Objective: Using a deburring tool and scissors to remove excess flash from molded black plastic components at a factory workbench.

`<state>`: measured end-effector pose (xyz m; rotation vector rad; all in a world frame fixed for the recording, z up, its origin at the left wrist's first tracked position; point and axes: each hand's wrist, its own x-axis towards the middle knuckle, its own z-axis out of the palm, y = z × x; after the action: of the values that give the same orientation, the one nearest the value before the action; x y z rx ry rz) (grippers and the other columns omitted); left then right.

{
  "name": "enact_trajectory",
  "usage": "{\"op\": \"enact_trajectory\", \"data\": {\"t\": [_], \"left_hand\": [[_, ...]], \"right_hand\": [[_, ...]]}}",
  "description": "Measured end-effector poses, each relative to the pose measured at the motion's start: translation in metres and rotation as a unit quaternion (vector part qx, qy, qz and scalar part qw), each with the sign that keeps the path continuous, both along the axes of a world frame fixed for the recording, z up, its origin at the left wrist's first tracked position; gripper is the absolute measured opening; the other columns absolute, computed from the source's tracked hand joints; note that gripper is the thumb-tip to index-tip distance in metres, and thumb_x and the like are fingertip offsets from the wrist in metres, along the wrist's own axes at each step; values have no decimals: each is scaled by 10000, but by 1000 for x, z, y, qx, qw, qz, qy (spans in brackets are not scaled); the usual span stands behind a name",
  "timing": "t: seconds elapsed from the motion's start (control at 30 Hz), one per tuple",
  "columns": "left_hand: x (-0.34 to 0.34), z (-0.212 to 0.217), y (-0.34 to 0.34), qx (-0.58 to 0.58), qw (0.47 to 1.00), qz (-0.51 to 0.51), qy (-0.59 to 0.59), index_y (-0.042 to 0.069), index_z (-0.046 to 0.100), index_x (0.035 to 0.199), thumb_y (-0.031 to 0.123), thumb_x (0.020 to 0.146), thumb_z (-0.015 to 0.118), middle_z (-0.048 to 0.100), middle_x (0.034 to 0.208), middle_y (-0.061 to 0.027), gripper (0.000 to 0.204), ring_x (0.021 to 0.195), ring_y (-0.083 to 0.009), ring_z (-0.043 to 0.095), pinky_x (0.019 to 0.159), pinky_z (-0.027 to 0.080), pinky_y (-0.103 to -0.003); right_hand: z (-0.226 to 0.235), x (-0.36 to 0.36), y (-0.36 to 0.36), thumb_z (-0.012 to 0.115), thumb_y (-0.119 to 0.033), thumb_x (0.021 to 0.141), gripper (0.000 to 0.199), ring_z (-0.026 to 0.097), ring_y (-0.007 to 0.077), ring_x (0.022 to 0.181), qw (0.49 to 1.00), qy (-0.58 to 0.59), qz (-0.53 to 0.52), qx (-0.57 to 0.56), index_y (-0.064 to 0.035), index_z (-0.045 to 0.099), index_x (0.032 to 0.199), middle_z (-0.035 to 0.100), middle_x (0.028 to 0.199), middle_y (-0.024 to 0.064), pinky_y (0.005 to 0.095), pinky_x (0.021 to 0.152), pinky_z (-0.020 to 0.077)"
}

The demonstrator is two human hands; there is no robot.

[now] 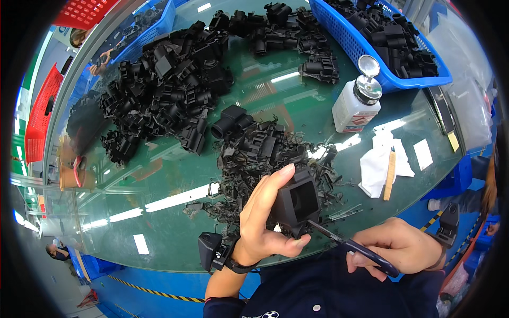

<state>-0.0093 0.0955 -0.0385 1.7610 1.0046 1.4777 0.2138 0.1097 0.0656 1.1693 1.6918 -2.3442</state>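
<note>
My left hand [260, 214] grips a black molded plastic part [296, 201] between its fingers and thumb. The part's square hollow mouth faces up toward me. In my right hand [397, 244] is a pair of scissors [375, 258] with dark loop handles. Its narrow blades reach left to the lower edge of the part; whether they are parted I cannot tell. Just beyond my left hand lies a heap of thin black plastic scraps [228, 199], with several black parts [260, 146] at its far side.
A large pile of black parts [169, 90] covers the far left of the green glass-topped table [175, 222]. At the far right stand a blue basket [389, 82] full of parts and a white pump bottle [350, 108]. Nearer are a white cloth [374, 167] and a wooden stick [389, 175].
</note>
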Motion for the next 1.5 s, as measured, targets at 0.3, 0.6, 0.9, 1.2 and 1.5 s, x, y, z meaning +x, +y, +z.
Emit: {"op": "enact_trajectory", "data": {"t": [0.3,0.6,0.9,1.2,1.5], "left_hand": [[-1,1,-2,-22,1000,-11,-1,-167,424,1172,286,618,698,518,1143,-271,766,981,-352,564,851,445,-370],[-1,2,-1,-29,999,-22,-8,-172,426,1170,371,674,650,512,1164,-268,769,1000,-340,563,858,447,-362],[1,4,-2,-55,998,-32,-23,-186,415,1170,416,702,623,496,1182,-282,790,998,-345,563,848,450,-357],[0,5,-2,-79,995,-50,-32,-196,405,1172,449,728,589,484,1188,-297,805,991,-343,564,850,444,-355],[0,5,0,-65,995,-76,-28,-194,402,1181,503,779,504,479,1194,-303,811,1005,-352,562,864,433,-354]], "right_hand": [[-1,0,0,432,-146,908,207,550,167,554,1000,0,9,11,-35,605,924,603,690,83,278,530,413],[-5,1,-3,437,-168,914,212,487,167,464,1000,16,5,21,-45,610,919,540,579,78,288,468,365],[-6,1,-4,451,-161,911,197,417,157,417,999,13,4,39,-50,613,912,441,482,63,293,439,320],[-7,0,-4,455,-157,907,192,414,162,415,999,15,2,36,-47,612,908,445,482,66,298,436,316],[-7,0,-4,460,-157,906,184,437,178,413,999,20,-1,46,-42,604,899,485,502,74,305,435,331]]}}
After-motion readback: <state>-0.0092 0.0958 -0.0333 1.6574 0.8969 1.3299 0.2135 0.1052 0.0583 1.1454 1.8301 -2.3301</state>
